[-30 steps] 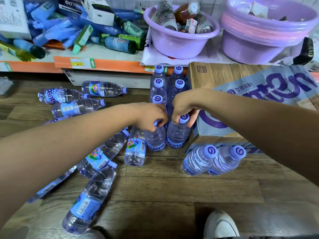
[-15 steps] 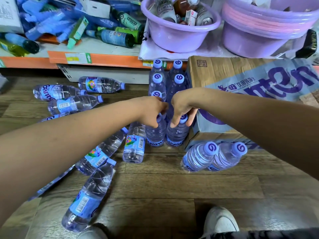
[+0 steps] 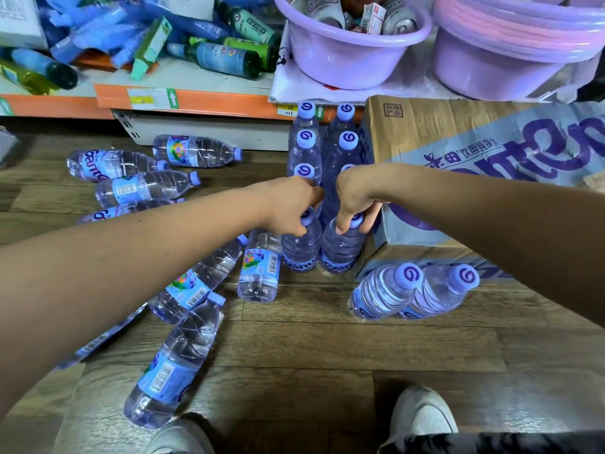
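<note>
Wood floor [image 3: 327,339] below a cluttered shelf [image 3: 203,99], with loose bottles [image 3: 147,188] lying across its left side. At the near end of an upright double row [image 3: 306,149], beside the box [image 3: 458,142], the left hand [image 3: 288,204] clamps the left bottle [image 3: 301,247] by its cap, and the right hand [image 3: 357,198] clamps the right bottle [image 3: 340,250] likewise. Both stand vertical, straight beneath the curled fingers, each hand nearest its own.
</note>
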Tool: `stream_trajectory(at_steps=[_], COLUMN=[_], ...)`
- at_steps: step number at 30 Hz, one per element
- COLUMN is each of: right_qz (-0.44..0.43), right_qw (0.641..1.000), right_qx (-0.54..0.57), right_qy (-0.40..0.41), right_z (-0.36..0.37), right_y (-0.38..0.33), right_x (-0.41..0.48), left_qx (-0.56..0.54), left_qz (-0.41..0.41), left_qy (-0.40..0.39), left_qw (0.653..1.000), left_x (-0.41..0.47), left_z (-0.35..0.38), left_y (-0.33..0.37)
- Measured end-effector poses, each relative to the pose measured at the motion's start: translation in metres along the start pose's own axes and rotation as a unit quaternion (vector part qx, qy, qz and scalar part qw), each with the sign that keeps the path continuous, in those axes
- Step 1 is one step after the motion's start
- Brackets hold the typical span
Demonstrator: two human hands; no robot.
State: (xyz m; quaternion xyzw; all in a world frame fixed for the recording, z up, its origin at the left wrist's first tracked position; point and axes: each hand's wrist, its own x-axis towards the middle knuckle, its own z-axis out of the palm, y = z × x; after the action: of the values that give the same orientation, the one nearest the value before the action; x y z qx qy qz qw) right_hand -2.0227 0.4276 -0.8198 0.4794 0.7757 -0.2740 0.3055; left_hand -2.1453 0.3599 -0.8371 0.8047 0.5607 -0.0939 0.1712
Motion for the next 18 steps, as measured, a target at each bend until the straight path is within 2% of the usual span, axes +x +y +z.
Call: stream_trajectory(at_steps=[6,8,11,15,18], right_qz=[0.005,0.014,0.008,-0.04,-0.077], right_qw=[0.993,0.986,0.984,0.986,0.973], right_qx=[-0.117,-0.167,-0.175,-0.136,-0.121], right_qy=[0.004,-0.011,-0.013,0.089,0.18], right_z=[-0.003,-0.002,-0.006,-0.027,-0.036], right_y=[-0.011,-0.016,-0.023,-0.036,-0.054], right_x=[-0.002,-0.005,-0.011,-0.016,-0.008], left_qx=[-0.027,-0.037,-0.101,-0.183,-0.189], left_qz=[-0.039,-0.049,-0.063,-0.092,-0.145], left_qy=[0.004,-0.021,-0.057,-0.083,-0.071], left_qw=[0.999,0.998,0.991,0.975,0.969], left_x=[0.001,0.002,0.002,-0.004,-0.01], left_z=[-0.003,-0.007,-0.015,-0.025,-0.025], left_y=[0.002,0.001,-0.007,-0.033,-0.06])
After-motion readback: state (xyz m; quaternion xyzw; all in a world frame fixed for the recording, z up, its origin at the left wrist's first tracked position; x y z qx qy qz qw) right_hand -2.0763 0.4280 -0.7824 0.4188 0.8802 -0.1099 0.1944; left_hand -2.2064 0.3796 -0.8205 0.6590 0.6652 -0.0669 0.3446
